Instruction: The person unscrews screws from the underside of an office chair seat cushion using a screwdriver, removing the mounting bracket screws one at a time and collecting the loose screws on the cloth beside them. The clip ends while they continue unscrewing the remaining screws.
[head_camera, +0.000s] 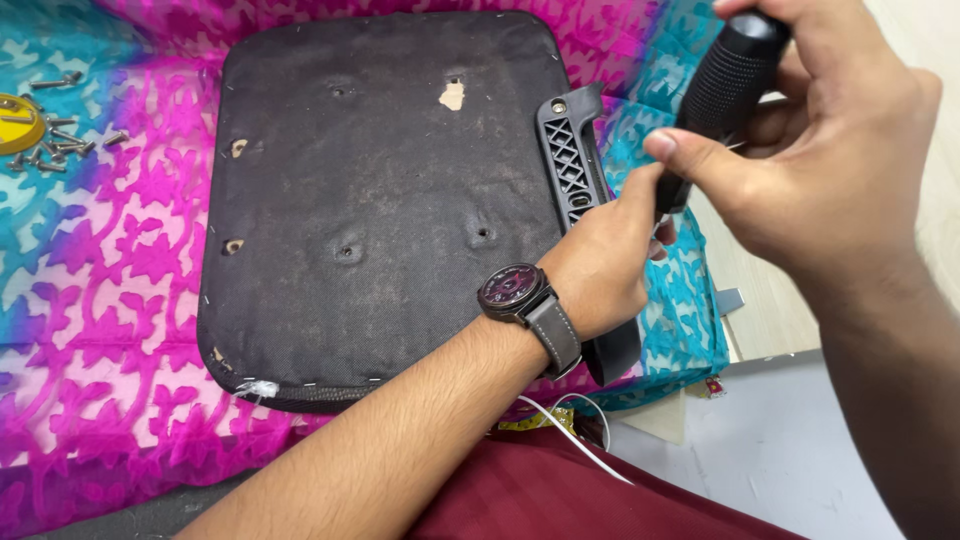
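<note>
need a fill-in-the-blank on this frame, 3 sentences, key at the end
1. The right hand grips the black handle of a ____.
2. The left hand, with a ____ on its wrist, rests on the grey plastic bracket.
3. The loose screws lie at the ____ edge of the patterned cloth, beside the dark seat pad.

Missing words: screwdriver; watch; left

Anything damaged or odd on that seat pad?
Yes. The seat pad's black fabric is torn: a pale patch shows near the top edge, with small rips along the left edge and fraying at the lower left corner.
</note>
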